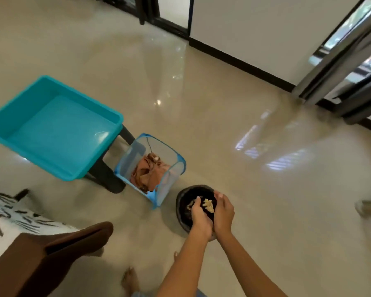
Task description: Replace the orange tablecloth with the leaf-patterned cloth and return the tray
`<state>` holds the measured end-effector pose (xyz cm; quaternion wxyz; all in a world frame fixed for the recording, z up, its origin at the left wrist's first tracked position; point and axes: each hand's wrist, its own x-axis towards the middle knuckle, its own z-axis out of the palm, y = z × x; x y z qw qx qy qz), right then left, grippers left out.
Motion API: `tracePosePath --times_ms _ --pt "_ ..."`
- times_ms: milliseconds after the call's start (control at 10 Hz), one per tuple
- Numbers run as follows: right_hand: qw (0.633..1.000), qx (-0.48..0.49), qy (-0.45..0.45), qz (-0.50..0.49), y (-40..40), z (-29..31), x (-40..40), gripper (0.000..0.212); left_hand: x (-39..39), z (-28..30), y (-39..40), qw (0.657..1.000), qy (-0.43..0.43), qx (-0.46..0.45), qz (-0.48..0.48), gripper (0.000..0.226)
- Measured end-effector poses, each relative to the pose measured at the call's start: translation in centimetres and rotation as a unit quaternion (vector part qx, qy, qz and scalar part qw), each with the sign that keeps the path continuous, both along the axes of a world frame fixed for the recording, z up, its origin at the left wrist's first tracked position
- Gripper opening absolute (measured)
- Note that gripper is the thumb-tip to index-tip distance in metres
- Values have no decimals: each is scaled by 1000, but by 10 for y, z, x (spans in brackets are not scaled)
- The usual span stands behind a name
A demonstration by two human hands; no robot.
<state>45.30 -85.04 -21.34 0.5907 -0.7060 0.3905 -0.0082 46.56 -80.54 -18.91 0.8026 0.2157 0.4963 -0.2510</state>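
Note:
A dark round tray (183, 202) with pale yellowish pieces in it is held low over the floor. My left hand (199, 219) and my right hand (223, 213) grip its near rim side by side, fingers curled over the edge. The orange tablecloth (149, 174) lies crumpled inside a blue mesh hamper (174, 168) on the floor, just left of the tray. A white cloth with dark leaf shapes (11, 209) covers a table at the left edge.
An empty teal plastic tub (107, 116) sits on a dark stool beside the hamper. A brown chair back (51, 249) stands at the lower left. My bare foot (130, 279) is on the glossy beige floor. Grey curtains (341, 67) hang at the right.

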Motion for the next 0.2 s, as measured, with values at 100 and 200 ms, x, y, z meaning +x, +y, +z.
tracePosePath --times_ms 100,200 --pt "998 -47 30 23 -11 -10 -1 35 0 -10 -3 996 -2 58 -70 45" --pt "995 -83 38 48 -16 -16 -3 33 -8 -31 -4 985 -15 118 -122 44"
